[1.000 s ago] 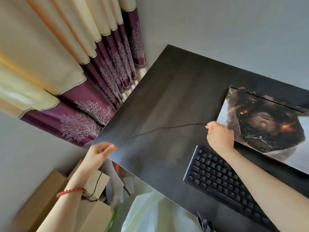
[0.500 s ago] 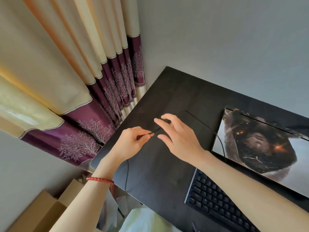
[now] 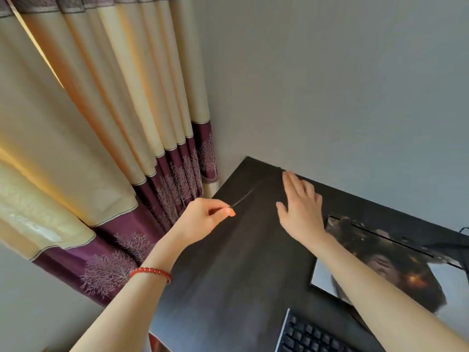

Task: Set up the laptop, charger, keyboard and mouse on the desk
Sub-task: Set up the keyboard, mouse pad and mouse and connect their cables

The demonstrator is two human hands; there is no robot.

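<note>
1. Counter [image 3: 228,288]: dark wood-grain top filling the lower centre and right of the frame, its far corner against the grey wall [image 3: 330,85].
2. Left hand [image 3: 203,221]: centre of the frame, above the counter's left edge; thumb and forefinger pinch a thin dark cable [image 3: 242,198], the other fingers curled. A red bead bracelet [image 3: 149,272] circles the wrist.
3. Cable: runs from the pinch up and to the right toward the counter's far corner; its far end is blurred.
4. Right hand [image 3: 300,209]: right of centre, fingers extended and held flat, palm down, gripping nothing; whether it touches the counter cannot be told.
5. Laptop [image 3: 396,265]: lower right, lying closed on the counter, lid covered with a dark printed figure; no writing legible.
6. Keyboard [image 3: 309,336]: black, at the bottom edge, right of centre, just in front of the laptop; key legends unreadable.
7. Curtain [image 3: 88,148]: cream with a purple tree-patterned hem, upper left.
8. No containers, charger or mouse in frame.
</note>
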